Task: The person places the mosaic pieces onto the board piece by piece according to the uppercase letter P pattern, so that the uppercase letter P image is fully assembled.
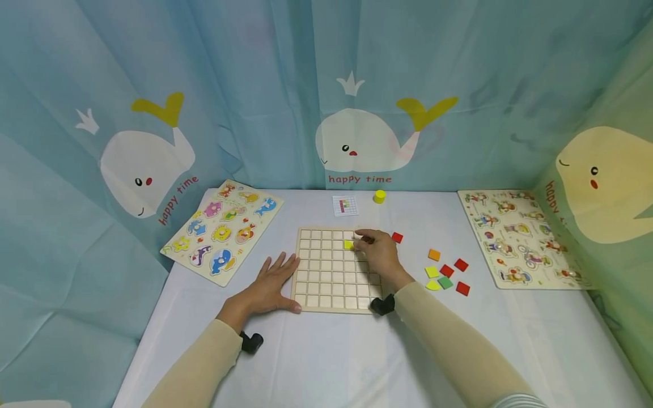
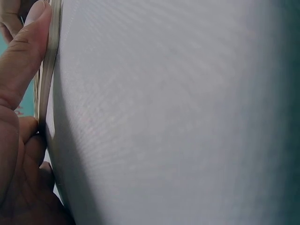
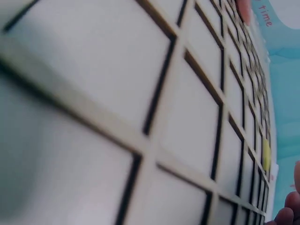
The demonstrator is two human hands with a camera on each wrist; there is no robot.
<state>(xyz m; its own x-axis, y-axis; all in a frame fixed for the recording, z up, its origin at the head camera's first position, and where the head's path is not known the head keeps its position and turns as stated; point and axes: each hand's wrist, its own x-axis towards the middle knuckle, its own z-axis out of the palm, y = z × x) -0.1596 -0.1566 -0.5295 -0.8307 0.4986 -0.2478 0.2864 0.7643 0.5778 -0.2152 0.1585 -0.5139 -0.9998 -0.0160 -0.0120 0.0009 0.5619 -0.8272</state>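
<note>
A square wooden grid board [image 1: 326,311] lies on the white tabletop in the head view. My left hand [image 1: 268,286] is spread along its left side, fingers fairly straight; the left wrist view shows the thumb [image 2: 28,51] against the board's edge. Over the upper right cells is my right hand [image 1: 380,253], fingers bent toward the thumb. A yellow square tile [image 1: 348,245] sits in a cell right at these fingertips and also shows in the right wrist view, low in the grid. I cannot tell whether the right fingers pinch anything.
Red tiles [image 1: 461,264], a green tile [image 1: 445,282], an orange tile [image 1: 434,255] and yellow pieces [image 1: 432,272] lie right of the board. Behind it are a printed grid card [image 1: 346,205] and a yellow cylinder [image 1: 380,196]. Picture puzzle boards lie left [image 1: 221,232] and right [image 1: 520,241].
</note>
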